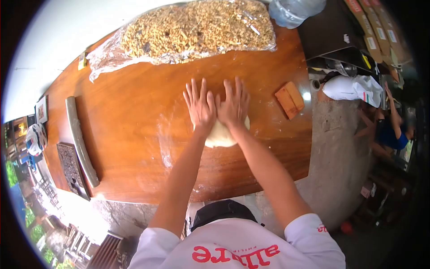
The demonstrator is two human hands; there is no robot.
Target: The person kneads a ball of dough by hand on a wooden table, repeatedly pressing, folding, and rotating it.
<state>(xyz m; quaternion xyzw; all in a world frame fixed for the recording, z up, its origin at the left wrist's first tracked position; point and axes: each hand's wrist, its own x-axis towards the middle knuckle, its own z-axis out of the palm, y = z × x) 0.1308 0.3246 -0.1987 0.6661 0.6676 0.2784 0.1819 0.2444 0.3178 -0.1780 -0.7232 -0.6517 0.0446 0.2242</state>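
A pale lump of dough (220,136) lies on the brown wooden table (134,112), partly covered by both hands. My left hand (201,107) presses on its left side with the fingers stretched forward and spread. Beside it, my right hand (233,102) rests on the dough's upper right part, fingers also extended and apart. The two hands meet near the thumbs. White flour smears (164,141) mark the wood to the left of the dough.
At the table's far side lies a large clear plastic bag of brown crumbly pieces (197,29), near a clear plastic container (295,11). An orange-brown block (289,100) sits to the right. Leftward are a long grey tube (80,141) and a dark carved panel (73,169). Another person (394,130) is far right.
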